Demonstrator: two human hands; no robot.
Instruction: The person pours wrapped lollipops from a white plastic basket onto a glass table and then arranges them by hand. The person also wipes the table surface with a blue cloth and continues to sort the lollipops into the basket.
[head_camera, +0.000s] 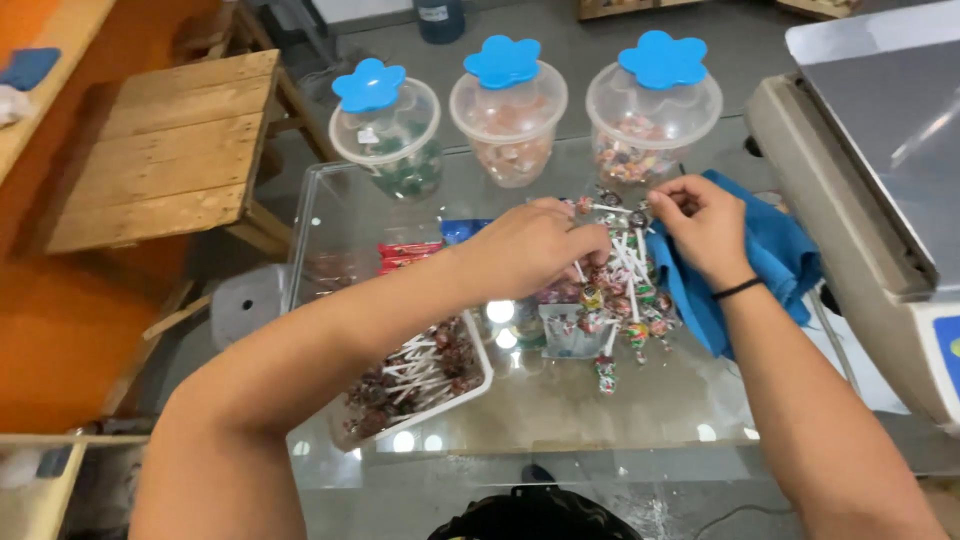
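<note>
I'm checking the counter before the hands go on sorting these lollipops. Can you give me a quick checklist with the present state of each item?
1. Left hand on the loose lollipops: ok, it rests on the pile.
2. Right hand grip: ok, fingers pinch a lollipop at the pile's far end.
3. Three jars lidded: ok, blue lids on.
4. White tray on the counter: cannot tell, the left forearm hides much of it.
5. Blue cloth apart from the pile: not ok, it lies against the lollipops.
</note>
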